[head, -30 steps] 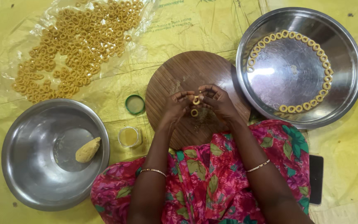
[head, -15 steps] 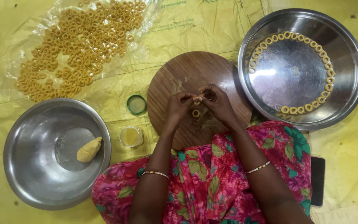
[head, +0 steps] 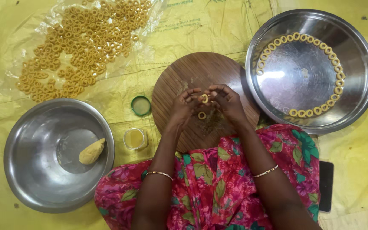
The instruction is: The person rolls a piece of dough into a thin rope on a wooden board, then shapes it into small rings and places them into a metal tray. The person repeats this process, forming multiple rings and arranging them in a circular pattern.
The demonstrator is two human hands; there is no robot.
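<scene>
over the wooden board, a dough ring between my fingertips

over the round wooden board [head: 192,72] in front of my lap, my left hand [head: 182,108] and my right hand [head: 226,102] meet, fingers curled in narrow toward each other. between the fingertips of both i hold a small dough ring [head: 205,98], lifted just above the wood. a second ring [head: 201,115] lies flat on the board right below my hands, apart from the one i pinch.

to my right sits a wide steel plate [head: 358,106], its edge just beside the board, and finished rings [head: 336,83] line it in a curved row along the inside of the rim. to my left is a deep steel bowl [head: 26,179] with a lump of yellow dough [head: 91,151] resting near its middle. between bowl and board stand a small open glass jar [head: 135,138] and, just above it, its green lid [head: 141,105]. farther off on the left, a clear plastic sheet [head: 9,42] carries a big heap of rings [head: 77,42] spread out loose. everything rests on a yellow sheet [head: 218,25]. my floral pink dress [head: 218,179] covers my lap, a thin bangle on each wrist, and a dark phone [head: 326,185] lies at my right side.
</scene>
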